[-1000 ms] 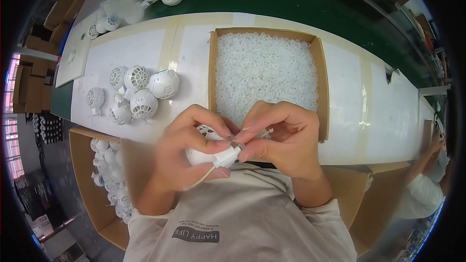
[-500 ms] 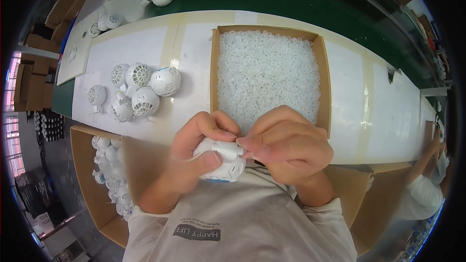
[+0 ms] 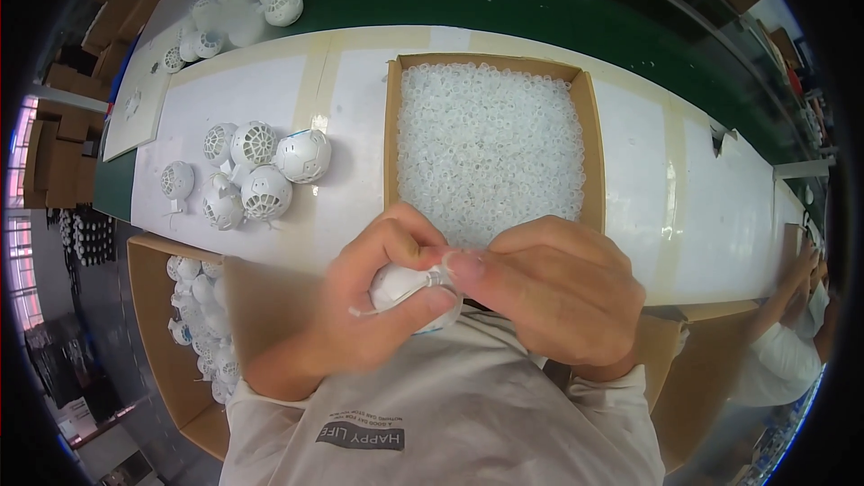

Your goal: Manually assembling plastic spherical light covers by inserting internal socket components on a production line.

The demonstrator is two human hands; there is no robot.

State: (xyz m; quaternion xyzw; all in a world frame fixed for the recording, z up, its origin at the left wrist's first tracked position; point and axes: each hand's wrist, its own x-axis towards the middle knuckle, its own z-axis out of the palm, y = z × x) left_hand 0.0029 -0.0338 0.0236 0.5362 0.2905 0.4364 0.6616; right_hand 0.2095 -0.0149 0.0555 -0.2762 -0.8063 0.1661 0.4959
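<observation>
Shirt lettering (image 3: 364, 433) and a white ball (image 3: 393, 285) held over the tabletop (image 3: 355, 90)

So the clearest writing in view was on the wearer's own grey shirt (image 3: 486, 396): pale capitals on a dark rectangle, upside down from up there, with smaller dark lines of print just above it.

The white ball sat right in front of the shirt, at the near edge of the tabletop. The left hand (image 3: 360, 301) was curled around it, thumb pressed on the near side, and a thin pale cord (image 3: 364, 312) stuck out to the left. The right hand (image 3: 562, 292) had its fingers bunched narrow against the ball's narrow end; I couldn't tell whether they gripped anything.

Just beyond the hands was a shallow cardboard box (image 3: 391, 144) full of small clear rings (image 3: 490, 139). Six more white balls with cutouts (image 3: 267, 192) were clustered left of it, and an open carton (image 3: 166, 355) at lower left held plenty more.
</observation>
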